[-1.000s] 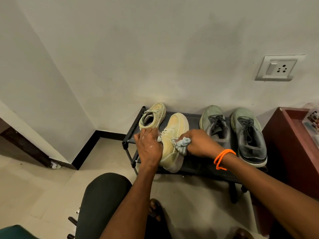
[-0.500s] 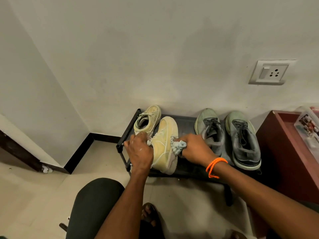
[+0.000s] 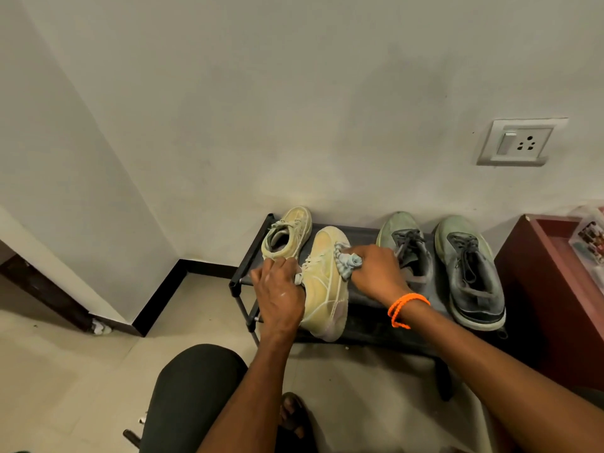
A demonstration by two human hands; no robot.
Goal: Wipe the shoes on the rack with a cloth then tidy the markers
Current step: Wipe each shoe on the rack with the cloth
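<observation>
Since a second ago: cloth (image 3: 347,263) carried forward along the right flank of the tilted yellow shoe (image 3: 325,282), from near the laces and heel toward the toe. Shoe itself hardly shifted on the rack (image 3: 376,325), kept tipped on its side with the sole edge down and the toe toward the wall. Judged from that: a wiping stroke under way on this shoe, first stage of the task only, markers not yet in view anywhere (possibly in the clear box (image 3: 590,243) at the right edge, too small to tell). Right hand (image 3: 376,273): fingers curled tight round the bunched pale-blue cloth, a wad of it sticking out past the thumb side and pressed against the shoe's upper. Left hand (image 3: 279,292): fingers bent over the near flank and lace area of the same shoe, gripping it to hold it steady against the rubbing; fingertips hidden behind the shoe, so how far round they reach cannot be told. Other yellow shoe (image 3: 287,233) upright just behind and to the left, touching or nearly touching the left hand. Two grey-green shoes (image 3: 470,273) standing side by side further right on the rack, untouched, well apart from the cloth.
</observation>
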